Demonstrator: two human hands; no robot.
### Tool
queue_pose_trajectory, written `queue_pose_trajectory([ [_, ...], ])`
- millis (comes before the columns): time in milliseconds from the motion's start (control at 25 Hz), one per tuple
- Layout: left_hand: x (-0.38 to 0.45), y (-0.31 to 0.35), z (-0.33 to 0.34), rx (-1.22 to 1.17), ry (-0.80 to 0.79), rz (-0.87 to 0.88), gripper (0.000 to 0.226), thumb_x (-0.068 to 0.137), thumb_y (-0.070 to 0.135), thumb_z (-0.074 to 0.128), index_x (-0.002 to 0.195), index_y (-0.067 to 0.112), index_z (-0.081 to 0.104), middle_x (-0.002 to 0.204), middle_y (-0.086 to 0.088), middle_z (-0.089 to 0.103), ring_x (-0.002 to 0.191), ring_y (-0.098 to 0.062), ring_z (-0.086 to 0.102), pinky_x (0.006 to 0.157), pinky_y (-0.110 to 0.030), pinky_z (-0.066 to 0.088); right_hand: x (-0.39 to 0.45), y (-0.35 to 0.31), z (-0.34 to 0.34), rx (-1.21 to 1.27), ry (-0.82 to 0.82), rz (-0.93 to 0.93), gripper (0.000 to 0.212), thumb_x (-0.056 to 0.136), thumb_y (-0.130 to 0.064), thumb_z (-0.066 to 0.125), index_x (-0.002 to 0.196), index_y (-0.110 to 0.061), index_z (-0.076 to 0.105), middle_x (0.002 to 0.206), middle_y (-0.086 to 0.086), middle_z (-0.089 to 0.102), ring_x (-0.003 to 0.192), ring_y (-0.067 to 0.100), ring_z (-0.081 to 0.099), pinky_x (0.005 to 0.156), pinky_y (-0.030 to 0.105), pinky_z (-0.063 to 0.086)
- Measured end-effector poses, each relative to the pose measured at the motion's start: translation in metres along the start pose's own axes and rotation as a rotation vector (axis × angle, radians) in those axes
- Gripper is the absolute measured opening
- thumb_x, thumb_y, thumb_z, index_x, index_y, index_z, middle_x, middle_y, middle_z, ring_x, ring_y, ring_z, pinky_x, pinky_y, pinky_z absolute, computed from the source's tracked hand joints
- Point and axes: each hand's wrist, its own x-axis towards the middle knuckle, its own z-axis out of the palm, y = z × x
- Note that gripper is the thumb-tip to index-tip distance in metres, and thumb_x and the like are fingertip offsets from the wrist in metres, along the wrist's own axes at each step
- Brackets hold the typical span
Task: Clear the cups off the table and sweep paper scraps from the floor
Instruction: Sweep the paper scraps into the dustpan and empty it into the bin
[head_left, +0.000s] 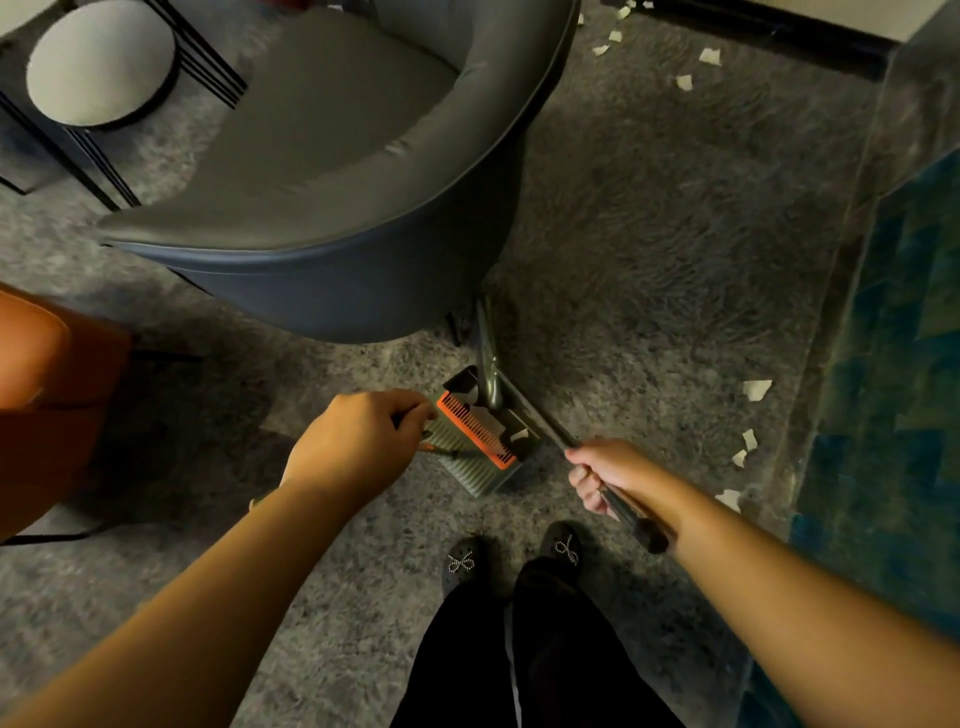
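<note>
L hand (358, 441) is curled round the dustpan's handle, fingers clenched on it, knuckles up; the handle itself is mostly hidden under the hand. R hand (605, 478) grips the broom handle (597, 467), a dark slim pole running from the forearm down & away toward the broom head (488, 358), which sits at the foot of the grey armchair (322, 171), just above the dustpan. Dustpan (480, 444) is grey w/ ribbed surface and an orange comb strip across it; it stands on the carpet between the 2 hands, in front of the person's feet. A few white scraps show inside the pan near the comb. Paper scraps (756, 389) on the floor: small, white, torn, irregular bits. One group lies R of the R hand along the edge of the blue-green rug (883, 364); another group lies far off at top R near the dark baseboard, well apart from the pan. Grey shaggy carpet (649, 249) covers the floor. Round pale side table (98, 62) w/ black frame at top L, beside the armchair. Orange seat (47, 374) at L edge. Dark shoes w/ bow trims (462, 564) & black trousers at bottom.
</note>
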Motion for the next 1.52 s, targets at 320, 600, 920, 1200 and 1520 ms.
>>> queue_pose_trajectory([
  [320, -0.003, -0.004, 0.003, -0.028, -0.003, -0.004, 0.017, 0.093, 0.039, 0.055, 0.093, 0.038, 0.072, 0.078, 0.013, 0.07, 0.072, -0.008, 0.066, 0.07, -0.039, 0.058, -0.032, 0.02, -0.008, 0.095, 0.054, -0.162, 0.025, 0.1, -0.012, 0.04, 0.075, -0.016, 0.04, 0.044, -0.006, 0.04, 0.029, 0.004, 0.032, 0.031, 0.013, 0.026],
  [600, -0.013, -0.007, -0.001, -0.047, -0.058, 0.029, 0.016, 0.093, 0.037, 0.057, 0.093, 0.037, 0.073, 0.083, 0.015, 0.07, 0.076, -0.003, 0.066, 0.075, -0.037, 0.058, -0.046, 0.046, -0.029, 0.067, 0.18, -0.281, 0.016, 0.099, -0.008, 0.042, 0.085, -0.012, 0.048, 0.044, -0.004, 0.042, 0.03, 0.007, 0.036, 0.033, 0.014, 0.029],
  [920, -0.017, 0.052, 0.011, 0.064, -0.239, 0.303, 0.02, 0.094, 0.037, 0.056, 0.08, 0.047, 0.066, 0.079, 0.023, 0.065, 0.071, 0.007, 0.06, 0.061, -0.021, 0.048, -0.094, 0.147, -0.056, 0.329, 0.302, -0.34, 0.017, 0.097, 0.0, 0.043, 0.083, -0.009, 0.048, 0.043, 0.001, 0.04, 0.029, 0.008, 0.034, 0.033, 0.015, 0.03],
  [1200, -0.021, 0.125, 0.062, 0.125, -0.367, 0.463, 0.015, 0.094, 0.04, 0.055, 0.089, 0.045, 0.069, 0.081, 0.021, 0.067, 0.074, 0.0, 0.064, 0.071, -0.033, 0.058, -0.131, 0.218, -0.112, 0.347, 0.589, -0.368, 0.018, 0.095, 0.002, 0.048, 0.079, -0.004, 0.054, 0.054, 0.008, 0.046, 0.036, 0.013, 0.043, 0.033, 0.015, 0.035],
  [1520, -0.002, 0.215, 0.131, 0.222, -0.382, 0.56, 0.016, 0.092, 0.042, 0.056, 0.097, 0.041, 0.071, 0.081, 0.018, 0.07, 0.075, -0.001, 0.066, 0.072, -0.034, 0.058, -0.134, 0.229, -0.218, 0.335, 0.648, -0.241, 0.019, 0.093, -0.001, 0.049, 0.075, -0.006, 0.05, 0.057, 0.011, 0.048, 0.041, 0.016, 0.045, 0.039, 0.021, 0.037],
])
